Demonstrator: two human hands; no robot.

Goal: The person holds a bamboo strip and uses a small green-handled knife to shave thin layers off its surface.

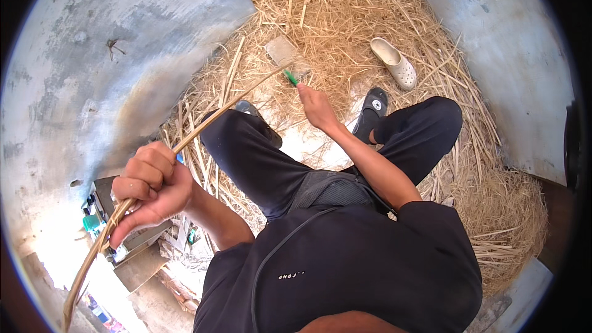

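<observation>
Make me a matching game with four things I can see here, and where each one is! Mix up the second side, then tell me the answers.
Things:
1. long tan strip
2. small green thing
3. pale clog
4. dark trousers

Places:
A. lying on the straw, with no foot in it
B. on the bent legs
C. gripped in the left hand
D. held in the right hand

Right pairs: 1-C, 2-D, 3-A, 4-B
</observation>
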